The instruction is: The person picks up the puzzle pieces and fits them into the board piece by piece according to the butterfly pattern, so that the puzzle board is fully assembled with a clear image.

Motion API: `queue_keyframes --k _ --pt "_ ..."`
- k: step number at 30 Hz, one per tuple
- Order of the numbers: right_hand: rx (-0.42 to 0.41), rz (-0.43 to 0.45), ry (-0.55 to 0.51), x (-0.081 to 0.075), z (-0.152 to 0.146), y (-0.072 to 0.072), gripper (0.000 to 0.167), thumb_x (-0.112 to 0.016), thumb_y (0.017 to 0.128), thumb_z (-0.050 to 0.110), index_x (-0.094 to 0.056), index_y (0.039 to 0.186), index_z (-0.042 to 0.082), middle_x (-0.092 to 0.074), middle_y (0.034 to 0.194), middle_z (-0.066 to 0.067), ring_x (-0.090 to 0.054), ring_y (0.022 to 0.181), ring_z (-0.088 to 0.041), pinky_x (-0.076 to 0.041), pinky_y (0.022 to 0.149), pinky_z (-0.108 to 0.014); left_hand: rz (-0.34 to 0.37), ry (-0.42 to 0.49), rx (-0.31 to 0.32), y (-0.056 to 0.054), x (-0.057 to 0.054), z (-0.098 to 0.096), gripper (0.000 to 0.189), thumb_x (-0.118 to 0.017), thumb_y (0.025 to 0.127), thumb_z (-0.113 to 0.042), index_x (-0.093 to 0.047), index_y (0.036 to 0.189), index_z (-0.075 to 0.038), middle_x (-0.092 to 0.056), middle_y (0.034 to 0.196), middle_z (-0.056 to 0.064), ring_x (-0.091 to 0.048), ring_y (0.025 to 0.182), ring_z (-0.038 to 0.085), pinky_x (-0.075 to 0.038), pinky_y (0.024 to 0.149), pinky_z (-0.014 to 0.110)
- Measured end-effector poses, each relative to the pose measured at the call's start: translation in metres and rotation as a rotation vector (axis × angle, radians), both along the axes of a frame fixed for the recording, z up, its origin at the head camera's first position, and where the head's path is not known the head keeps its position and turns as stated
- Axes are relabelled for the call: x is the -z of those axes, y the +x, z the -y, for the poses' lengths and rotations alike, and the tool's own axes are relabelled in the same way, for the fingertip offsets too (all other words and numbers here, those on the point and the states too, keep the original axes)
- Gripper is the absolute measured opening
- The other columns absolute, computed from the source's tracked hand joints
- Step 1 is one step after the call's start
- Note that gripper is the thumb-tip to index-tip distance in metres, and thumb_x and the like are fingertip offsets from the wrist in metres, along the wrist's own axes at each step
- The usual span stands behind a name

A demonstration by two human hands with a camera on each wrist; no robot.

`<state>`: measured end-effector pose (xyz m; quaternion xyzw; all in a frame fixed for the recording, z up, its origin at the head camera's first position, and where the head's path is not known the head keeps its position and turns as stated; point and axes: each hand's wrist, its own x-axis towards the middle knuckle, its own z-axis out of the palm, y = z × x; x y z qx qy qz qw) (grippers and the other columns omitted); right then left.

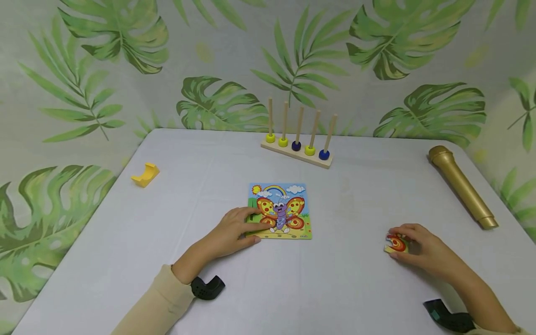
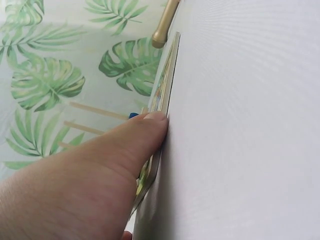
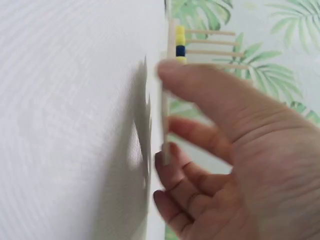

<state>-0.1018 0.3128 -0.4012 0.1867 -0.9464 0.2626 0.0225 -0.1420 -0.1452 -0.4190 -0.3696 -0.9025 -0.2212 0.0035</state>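
A square butterfly picture puzzle point(image 1: 289, 223) lies flat in the middle of the table. My left hand point(image 1: 234, 232) rests on its left side, fingers stretched over the picture and thumb by the lower left edge. In the left wrist view that thumb point(image 2: 145, 130) lies along the edge of the puzzle point(image 2: 172, 65). Well to the right, my right hand point(image 1: 427, 249) pinches a puzzle piece point(image 1: 398, 244) with a red and orange swirl between thumb and fingers. The right wrist view shows this piece point(image 3: 165, 115) edge-on, close to the tabletop, and my right hand point(image 3: 240, 135) blurred.
Behind the puzzle stands a wooden peg stand point(image 1: 296, 151) with yellow and dark blue beads. A yellow curved block point(image 1: 146, 175) lies at the far left. A gold microphone-shaped object point(image 1: 462, 186) lies along the right edge. Leaf-patterned cloth point(image 1: 222, 102) hangs behind the table.
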Motion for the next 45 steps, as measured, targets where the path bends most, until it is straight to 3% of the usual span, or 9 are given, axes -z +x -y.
queue_keyframes --k 5,11,17,24,33,39,45 --pt "-0.098 -0.15 -0.087 -0.011 0.017 -0.002 0.049 -0.082 0.061 0.007 -0.063 0.107 0.009 -0.05 0.104 0.0 -0.048 0.09 -0.006 -0.034 0.078 -0.007 0.007 -0.005 -0.004 0.0 -0.001 0.0 0.036 -0.057 0.088 -0.035 -0.057 0.123 -0.031 -0.038 0.134 0.005 -0.028 0.125 0.025 -0.019 0.102 0.045" --pt "-0.238 -0.228 -0.225 -0.031 0.057 -0.013 0.058 -0.08 0.056 -0.008 -0.06 0.11 0.004 -0.05 0.108 -0.003 -0.046 0.096 -0.009 -0.035 0.084 -0.008 0.022 0.001 -0.006 0.001 -0.002 0.0 0.036 -0.056 0.088 -0.035 -0.056 0.124 -0.031 -0.037 0.135 0.006 -0.027 0.126 0.025 -0.018 0.102 0.045" --pt "-0.292 -0.139 -0.28 -0.04 0.11 -0.02 0.05 -0.078 0.067 0.002 -0.06 0.112 0.008 -0.048 0.112 0.001 -0.046 0.099 -0.011 -0.041 0.084 -0.017 0.037 -0.005 -0.013 0.001 -0.002 0.0 0.036 -0.055 0.089 -0.036 -0.055 0.124 -0.032 -0.035 0.137 0.006 -0.025 0.127 0.025 -0.017 0.103 0.045" --pt "-0.325 -0.023 -0.257 -0.02 0.154 -0.036 0.041 -0.076 0.073 0.016 -0.061 0.111 0.01 -0.047 0.114 -0.002 -0.046 0.103 -0.016 -0.046 0.082 -0.034 0.033 -0.005 -0.003 0.0 -0.002 0.0 0.036 -0.055 0.089 -0.036 -0.056 0.124 -0.031 -0.035 0.137 0.007 -0.026 0.127 0.025 -0.017 0.102 0.046" --pt "-0.334 0.048 -0.196 0.003 0.176 -0.056 0.038 -0.073 0.076 0.024 -0.061 0.109 0.009 -0.048 0.113 -0.006 -0.047 0.106 -0.022 -0.041 0.09 -0.04 -0.009 -0.008 -0.009 0.0 -0.002 -0.002 0.035 -0.057 0.087 -0.035 -0.058 0.122 -0.029 -0.039 0.134 0.007 -0.029 0.125 0.024 -0.019 0.101 0.045" --pt "-0.33 0.082 -0.172 0.007 0.18 -0.062 0.037 -0.073 0.076 0.023 -0.063 0.109 0.01 -0.049 0.115 -0.007 -0.044 0.109 -0.023 -0.038 0.092 -0.043 -0.04 -0.022 -0.031 0.002 0.0 -0.011 0.035 -0.058 0.086 -0.038 -0.059 0.119 -0.026 -0.04 0.132 0.005 -0.028 0.124 0.022 -0.016 0.103 0.044" --pt "-0.318 0.171 -0.181 0.007 0.181 -0.066 0.034 -0.072 0.077 0.025 -0.063 0.108 0.015 -0.047 0.117 -0.008 -0.04 0.113 -0.026 -0.034 0.095 -0.047 -0.096 -0.088 0.002 0.005 0.002 -0.028 0.046 -0.052 0.087 -0.047 -0.048 0.129 -0.03 -0.036 0.133 0.004 -0.027 0.125 0.025 -0.014 0.1 0.055"
